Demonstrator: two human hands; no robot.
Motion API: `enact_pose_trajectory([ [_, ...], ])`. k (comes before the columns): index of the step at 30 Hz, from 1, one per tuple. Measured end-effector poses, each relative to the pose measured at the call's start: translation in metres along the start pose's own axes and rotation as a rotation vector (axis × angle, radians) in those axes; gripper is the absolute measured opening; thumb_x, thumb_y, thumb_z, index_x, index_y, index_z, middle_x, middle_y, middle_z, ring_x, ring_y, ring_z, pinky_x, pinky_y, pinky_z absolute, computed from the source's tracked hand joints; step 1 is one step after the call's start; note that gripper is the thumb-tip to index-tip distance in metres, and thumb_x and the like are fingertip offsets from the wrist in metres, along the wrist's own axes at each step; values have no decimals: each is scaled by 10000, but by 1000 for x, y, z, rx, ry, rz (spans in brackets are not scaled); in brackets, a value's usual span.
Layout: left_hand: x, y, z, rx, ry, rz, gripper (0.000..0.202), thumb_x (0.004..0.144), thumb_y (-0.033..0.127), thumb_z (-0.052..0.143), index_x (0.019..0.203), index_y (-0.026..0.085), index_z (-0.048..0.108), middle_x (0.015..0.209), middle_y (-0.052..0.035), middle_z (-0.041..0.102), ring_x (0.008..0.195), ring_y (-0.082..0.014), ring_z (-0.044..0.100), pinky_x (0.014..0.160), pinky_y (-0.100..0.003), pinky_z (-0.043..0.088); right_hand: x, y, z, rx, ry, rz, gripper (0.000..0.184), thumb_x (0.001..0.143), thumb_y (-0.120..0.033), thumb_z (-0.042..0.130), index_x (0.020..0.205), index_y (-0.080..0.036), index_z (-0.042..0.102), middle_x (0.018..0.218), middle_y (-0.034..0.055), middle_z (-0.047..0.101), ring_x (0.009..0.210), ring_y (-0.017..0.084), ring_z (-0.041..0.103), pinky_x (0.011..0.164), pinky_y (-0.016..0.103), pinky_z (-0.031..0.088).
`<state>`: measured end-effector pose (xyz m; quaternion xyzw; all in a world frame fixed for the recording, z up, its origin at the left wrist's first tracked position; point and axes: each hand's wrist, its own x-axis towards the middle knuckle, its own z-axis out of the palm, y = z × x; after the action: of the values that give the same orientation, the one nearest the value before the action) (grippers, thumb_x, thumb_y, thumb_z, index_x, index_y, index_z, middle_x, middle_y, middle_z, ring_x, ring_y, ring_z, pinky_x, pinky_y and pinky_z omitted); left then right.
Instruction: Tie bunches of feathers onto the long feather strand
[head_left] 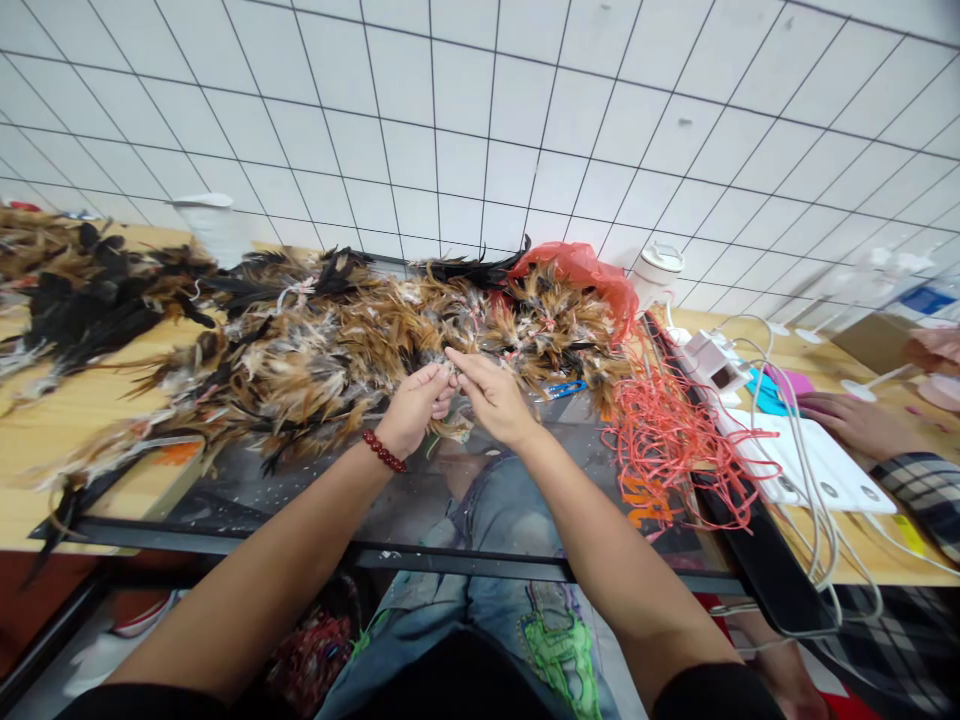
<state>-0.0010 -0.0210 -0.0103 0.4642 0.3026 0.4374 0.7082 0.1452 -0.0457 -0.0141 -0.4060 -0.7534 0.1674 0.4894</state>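
Observation:
My left hand [416, 405], with a dark red bead bracelet [384, 452] at its wrist, is closed in a pinch on a small tuft of feathers. Fingers of my right hand [493, 398] meet it there and press on the same tuft, whose lower part is mostly hidden by the fingers. Both hands are just above the near edge of a large heap of brown, black and whitish feathers [352, 335]. Beneath them lies a dark transparent sheet [300, 490]. A blue cutter [564, 389] rests right of my right hand.
Tangled red string [675, 440] spreads at the right, below a red plastic bag [574, 265]. Beyond are a white power strip [810, 455] with loose cables and a co-worker's hand [844, 420]. More feathers [97, 290] lie left. A tiled wall [465, 110] closes the back.

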Motion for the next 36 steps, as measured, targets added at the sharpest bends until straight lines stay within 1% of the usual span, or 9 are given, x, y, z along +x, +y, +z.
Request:
enact_pose_trajectory([
  [5, 0, -1, 0, 24, 24, 23, 431, 614, 488, 793, 668, 139, 546, 523, 77, 340, 415, -17, 239, 389, -147, 184, 1, 6, 0, 84, 20, 43, 420, 946, -338, 448, 1338, -222, 544, 1209, 87, 608, 1115, 175, 564, 993, 333, 440],
  [8, 0, -1, 0, 46, 26, 41, 447, 605, 502, 796, 660, 140, 541, 517, 82, 323, 413, -16, 226, 389, -151, 167, 3, 8, -1, 143, 74, 100, 414, 927, -372, 489, 1304, -225, 576, 1073, 67, 632, 1014, 163, 576, 945, 326, 456],
  [15, -1, -3, 3, 81, -57, 54, 433, 618, 511, 787, 662, 139, 570, 520, 77, 331, 419, -26, 221, 398, -174, 155, 6, 2, 1, 250, 169, 179, 235, 850, -400, 611, 913, -218, 745, 838, 28, 660, 850, 152, 591, 835, 304, 468],
  [18, 0, -3, 5, 113, -48, 51, 428, 634, 535, 767, 706, 138, 623, 553, 41, 436, 465, -55, 338, 431, -189, 261, 8, 0, -1, 302, 222, 195, 207, 836, -370, 627, 769, -201, 726, 730, 13, 633, 741, 145, 584, 761, 296, 472],
  [22, 0, 2, 5, 154, 6, 143, 430, 678, 568, 715, 789, 154, 685, 733, -35, 623, 739, -154, 552, 689, -267, 446, 9, -1, -5, 327, 219, 169, 179, 832, -340, 631, 756, -200, 715, 680, 1, 595, 696, 141, 571, 722, 288, 468],
  [24, -1, 4, 4, 221, -46, 159, 387, 691, 535, 716, 694, 150, 676, 717, -41, 626, 767, -167, 553, 745, -282, 436, 9, -1, -4, 271, 230, 159, 174, 829, -344, 636, 764, -206, 718, 699, 6, 597, 730, 145, 574, 742, 288, 469],
  [26, -2, 6, 4, 280, -74, 163, 374, 692, 502, 721, 589, 153, 637, 645, -28, 595, 703, -153, 528, 715, -275, 418, 10, 0, -2, 217, 243, 167, 178, 833, -346, 628, 768, -208, 720, 744, 14, 610, 756, 144, 577, 752, 285, 472],
  [30, 1, 3, 1, 275, 0, 162, 304, 658, 438, 748, 612, 151, 658, 559, -2, 549, 588, -125, 488, 637, -265, 394, 10, 2, -3, 89, 186, 171, 166, 861, -296, 589, 828, -198, 719, 818, 26, 635, 823, 143, 589, 782, 270, 469],
  [36, 7, 3, -6, 123, 179, 191, 228, 678, 348, 744, 660, 141, 650, 528, 27, 484, 566, -116, 516, 617, -248, 409, 5, 5, -28, -542, -175, 208, 209, 849, -157, 533, 903, -224, 723, 950, 42, 634, 881, 166, 584, 797, 276, 425],
])
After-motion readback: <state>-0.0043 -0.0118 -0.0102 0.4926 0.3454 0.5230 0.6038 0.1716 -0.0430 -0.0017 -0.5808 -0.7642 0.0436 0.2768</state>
